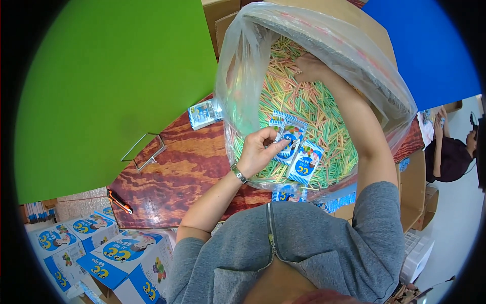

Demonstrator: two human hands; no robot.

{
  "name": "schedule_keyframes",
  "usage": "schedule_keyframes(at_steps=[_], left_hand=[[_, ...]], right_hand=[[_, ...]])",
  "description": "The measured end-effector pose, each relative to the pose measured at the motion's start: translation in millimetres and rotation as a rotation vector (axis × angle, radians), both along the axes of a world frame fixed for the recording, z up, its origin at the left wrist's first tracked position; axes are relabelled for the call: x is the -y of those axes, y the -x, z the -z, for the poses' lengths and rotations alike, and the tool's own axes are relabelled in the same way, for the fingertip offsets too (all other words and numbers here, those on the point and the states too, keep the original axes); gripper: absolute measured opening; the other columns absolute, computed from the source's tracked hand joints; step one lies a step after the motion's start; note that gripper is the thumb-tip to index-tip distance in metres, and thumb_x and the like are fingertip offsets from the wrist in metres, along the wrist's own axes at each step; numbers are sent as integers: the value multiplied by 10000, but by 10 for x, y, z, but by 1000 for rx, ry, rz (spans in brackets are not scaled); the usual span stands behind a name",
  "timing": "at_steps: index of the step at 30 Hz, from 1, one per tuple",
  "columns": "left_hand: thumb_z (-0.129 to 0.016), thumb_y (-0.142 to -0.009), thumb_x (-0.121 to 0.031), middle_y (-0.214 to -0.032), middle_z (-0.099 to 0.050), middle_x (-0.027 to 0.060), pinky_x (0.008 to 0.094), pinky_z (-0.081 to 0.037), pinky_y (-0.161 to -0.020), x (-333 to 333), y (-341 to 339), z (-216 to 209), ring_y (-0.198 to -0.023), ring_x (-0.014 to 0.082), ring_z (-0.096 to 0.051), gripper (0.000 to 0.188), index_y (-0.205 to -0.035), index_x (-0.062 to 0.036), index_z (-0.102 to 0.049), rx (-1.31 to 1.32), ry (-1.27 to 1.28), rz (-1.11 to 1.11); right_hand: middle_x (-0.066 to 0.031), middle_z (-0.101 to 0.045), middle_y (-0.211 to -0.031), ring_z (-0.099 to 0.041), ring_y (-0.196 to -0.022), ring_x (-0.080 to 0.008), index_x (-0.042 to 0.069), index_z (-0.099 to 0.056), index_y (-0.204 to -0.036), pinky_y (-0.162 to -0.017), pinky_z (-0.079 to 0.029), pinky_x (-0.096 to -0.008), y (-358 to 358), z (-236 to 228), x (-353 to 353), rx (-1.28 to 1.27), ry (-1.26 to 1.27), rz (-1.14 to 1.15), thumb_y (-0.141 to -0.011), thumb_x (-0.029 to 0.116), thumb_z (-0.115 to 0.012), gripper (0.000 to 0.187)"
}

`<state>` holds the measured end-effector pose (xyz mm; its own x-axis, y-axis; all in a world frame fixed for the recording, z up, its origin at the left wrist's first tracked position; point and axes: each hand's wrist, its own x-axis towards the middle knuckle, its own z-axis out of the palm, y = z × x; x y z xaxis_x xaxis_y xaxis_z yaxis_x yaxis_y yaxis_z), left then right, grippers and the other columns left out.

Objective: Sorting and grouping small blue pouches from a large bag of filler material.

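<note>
A large carton lined with a clear plastic bag (pixel 243 55) holds a mass of thin pastel sticks (pixel 283 96) in green, yellow and pink. Over its near side is my left hand (pixel 259 152), thumb and fingers closed on a small blue-and-white packet (pixel 292 133). Another such packet (pixel 306 162) lies on the sticks just right of it. My right hand (pixel 310 68) reaches deep into the far part of the carton, among the sticks. Its fingers are partly hidden there, so what they hold does not show.
On the dark red wood-patterned table (pixel 187 177) lie a packet (pixel 205 114), a wire stand (pixel 149 154) and an orange-black cutter (pixel 120 201). A green panel (pixel 111 91) rises left, a blue one (pixel 430 45) right. Printed boxes (pixel 126 253) stand lower left; another person (pixel 450 157) is far right.
</note>
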<state>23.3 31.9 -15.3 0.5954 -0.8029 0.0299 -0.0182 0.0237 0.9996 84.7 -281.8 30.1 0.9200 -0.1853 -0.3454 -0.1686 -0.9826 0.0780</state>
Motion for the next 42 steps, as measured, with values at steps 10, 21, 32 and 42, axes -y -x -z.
schedule_keyframes(at_steps=[10,21,32,42], left_hand=[[-737,-873,-123,-769,-621,-36,210,-439,-620,6,-27,-29,-703,20,-515,163,-832,-23,-615,-16,27,10],[-723,-888,-137,-780,-626,-36,201,-443,-630,45,-79,-64,-716,16,-517,159,-852,-19,-623,-11,9,-15],[-644,-947,-151,-900,-665,-12,225,-490,-670,521,-154,-487,-784,43,-586,136,-950,-15,-641,-425,329,-51],[-565,-988,-220,-1051,-669,56,425,-527,-846,1131,-311,-443,-941,201,-647,227,-1134,-49,-593,-934,572,-160]], right_hand=[[-281,-663,-937,-661,-950,-370,-63,-651,-956,-879,-500,-457,-32,-184,-296,-91,28,-29,-762,259,-646,376],[-257,-563,-1267,-533,-1192,-399,-25,-552,-1173,-1041,-380,-503,227,-209,-170,133,53,39,-941,350,-449,453],[-94,-632,-981,-628,-760,-180,61,-534,-1185,-635,-509,-320,909,-458,-259,439,-1081,524,-970,245,-547,283],[-70,-650,-868,-655,-704,-132,36,-537,-1162,-490,-454,-218,1363,-159,-513,-59,-1737,551,-993,295,-512,311]])
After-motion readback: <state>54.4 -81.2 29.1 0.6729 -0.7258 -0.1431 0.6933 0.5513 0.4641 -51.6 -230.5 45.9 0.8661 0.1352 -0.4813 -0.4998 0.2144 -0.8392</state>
